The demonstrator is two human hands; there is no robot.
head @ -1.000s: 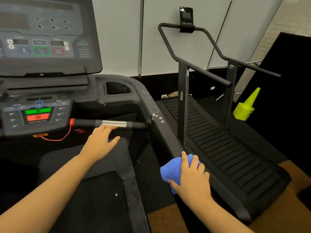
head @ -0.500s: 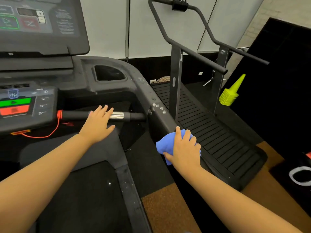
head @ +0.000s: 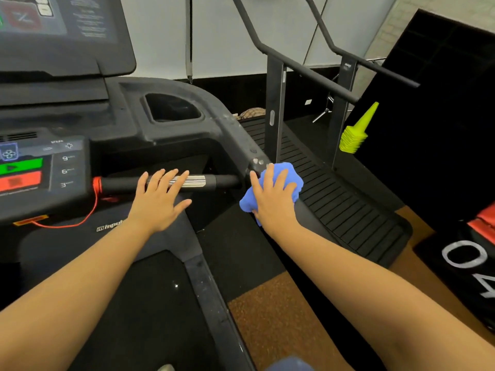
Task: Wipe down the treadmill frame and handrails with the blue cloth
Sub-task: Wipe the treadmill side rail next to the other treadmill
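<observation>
The bunched blue cloth point(head: 290, 175) lies on the treadmill's dark right handrail point(head: 235, 135), just below its small silver buttons. My right hand point(head: 273, 196) presses the cloth onto the rail with straight, spread fingers. My left hand point(head: 160, 199) rests flat with its fingertips on the front crossbar point(head: 198, 181), over the ribbed silver sensor. The console panel point(head: 40, 172) with green and red buttons sits to the left.
A second black treadmill point(head: 334, 188) with slatted belt and thin handrails stands close on the right. A stack of yellow-green cones point(head: 353, 135) is beside it. A red safety cord point(head: 91, 210) hangs from the console. Brown floor lies between the machines.
My right hand has slid the blue cloth forward and up along the right handrail toward the silver buttons. The left hand stays on the crossbar. The camera has moved closer.
</observation>
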